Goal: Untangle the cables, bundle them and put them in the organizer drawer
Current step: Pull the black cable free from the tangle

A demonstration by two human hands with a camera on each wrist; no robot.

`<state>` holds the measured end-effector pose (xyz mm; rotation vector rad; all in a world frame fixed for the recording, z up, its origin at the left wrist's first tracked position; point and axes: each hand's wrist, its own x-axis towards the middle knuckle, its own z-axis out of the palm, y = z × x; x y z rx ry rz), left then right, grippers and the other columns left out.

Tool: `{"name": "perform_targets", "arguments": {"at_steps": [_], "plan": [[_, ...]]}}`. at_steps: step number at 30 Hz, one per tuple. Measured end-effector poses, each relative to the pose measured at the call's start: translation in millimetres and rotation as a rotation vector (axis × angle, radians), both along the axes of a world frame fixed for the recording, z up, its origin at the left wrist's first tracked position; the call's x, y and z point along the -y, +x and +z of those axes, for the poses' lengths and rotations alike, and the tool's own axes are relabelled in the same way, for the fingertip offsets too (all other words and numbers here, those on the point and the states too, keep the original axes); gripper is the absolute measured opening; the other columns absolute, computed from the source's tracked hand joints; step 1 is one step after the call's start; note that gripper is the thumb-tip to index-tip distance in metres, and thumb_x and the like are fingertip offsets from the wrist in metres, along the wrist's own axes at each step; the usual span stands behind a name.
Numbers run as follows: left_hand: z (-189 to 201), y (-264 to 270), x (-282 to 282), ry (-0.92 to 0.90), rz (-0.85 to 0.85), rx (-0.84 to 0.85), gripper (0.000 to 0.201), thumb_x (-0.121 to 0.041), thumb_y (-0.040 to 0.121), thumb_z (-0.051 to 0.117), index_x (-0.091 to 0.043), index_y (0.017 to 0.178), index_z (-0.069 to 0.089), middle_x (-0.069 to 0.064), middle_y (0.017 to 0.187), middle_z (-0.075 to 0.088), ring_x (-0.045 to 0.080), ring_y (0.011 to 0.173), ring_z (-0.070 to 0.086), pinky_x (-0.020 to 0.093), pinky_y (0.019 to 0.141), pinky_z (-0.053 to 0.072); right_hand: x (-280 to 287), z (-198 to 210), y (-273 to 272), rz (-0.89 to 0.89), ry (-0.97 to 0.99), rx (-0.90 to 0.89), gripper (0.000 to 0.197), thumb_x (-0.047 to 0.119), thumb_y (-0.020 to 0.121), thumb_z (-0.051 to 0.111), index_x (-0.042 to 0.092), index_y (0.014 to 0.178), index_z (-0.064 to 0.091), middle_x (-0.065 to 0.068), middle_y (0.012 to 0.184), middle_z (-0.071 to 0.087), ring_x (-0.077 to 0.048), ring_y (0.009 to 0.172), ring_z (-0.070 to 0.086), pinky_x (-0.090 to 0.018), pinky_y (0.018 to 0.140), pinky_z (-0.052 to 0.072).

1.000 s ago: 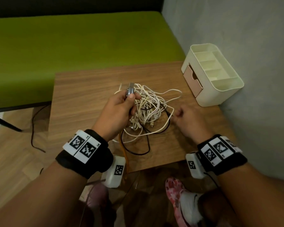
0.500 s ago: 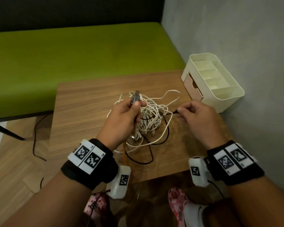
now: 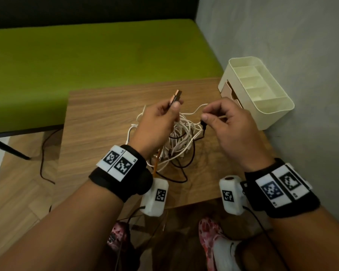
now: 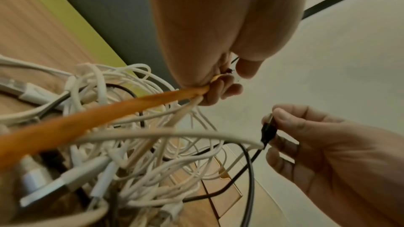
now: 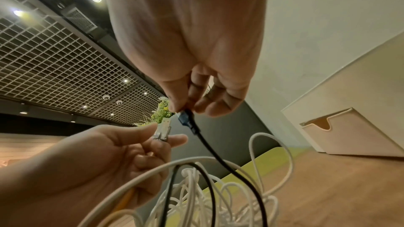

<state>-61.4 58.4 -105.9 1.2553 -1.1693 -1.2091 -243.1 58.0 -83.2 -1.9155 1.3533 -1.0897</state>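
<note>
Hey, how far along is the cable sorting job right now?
Barely started. Nothing is bundled: the cable tangle sits knotted on the table. In hand: the left hand holds up the orange cable by its plug, while the right hand pinches the black cable's plug. Left: separating every cable, bundling, and loading the organizer drawer, which looks only slightly open.

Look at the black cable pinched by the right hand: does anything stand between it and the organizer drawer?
Yes. The black cable is looped through the white cable tangle, and the drawer of the organizer looks shut.
</note>
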Motion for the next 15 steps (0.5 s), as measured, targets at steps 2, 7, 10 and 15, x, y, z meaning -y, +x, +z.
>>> {"name": "perform_targets", "arguments": {"at_steps": [2,7,10,15], "plan": [[1.2,-3.0,1.7,0.032,-0.008,-0.125,0.027,-0.02,0.106,0.041,-0.009,0.115,0.063,0.003,0.076,0.054,0.008,0.058,0.043,0.024,0.057,0.034,-0.5,1.1,2.5,0.017,0.016,0.024,0.011,0.016,0.091,0.069,0.026,0.091,0.064,0.012,0.083,0.066,-0.004,0.075,0.064,-0.013,0.065,0.049],[-2.4,-18.4,-2.5,-0.034,-0.06,-0.135,0.025,-0.013,0.106,0.036,-0.012,0.104,0.061,0.001,0.082,0.063,0.01,0.072,0.058,0.025,0.069,0.049,-1.3,0.4,14.4,0.038,0.112,0.198,0.018,0.016,0.09,0.071,0.031,0.086,0.062,0.014,0.077,0.069,-0.01,0.066,0.067,-0.03,0.062,0.057],[-7.1,-26.2,-3.9,-0.057,-0.067,-0.134,0.021,-0.017,0.104,0.043,-0.016,0.102,0.064,0.004,0.091,0.067,0.015,0.083,0.064,0.036,0.08,0.053,1.8,-0.2,18.7,0.009,0.167,0.374,0.016,0.009,0.089,0.07,0.024,0.087,0.064,0.01,0.077,0.071,-0.011,0.066,0.068,-0.028,0.064,0.058],[-14.2,-33.0,-8.6,-0.082,-0.11,-0.115,0.022,-0.028,0.096,0.047,-0.02,0.094,0.068,-0.003,0.09,0.071,0.016,0.088,0.065,0.043,0.084,0.051,7.6,2.6,21.6,-0.062,0.214,0.609,0.014,0.003,0.087,0.07,0.016,0.088,0.064,-0.004,0.081,0.07,-0.012,0.065,0.068,-0.022,0.062,0.056]]}}
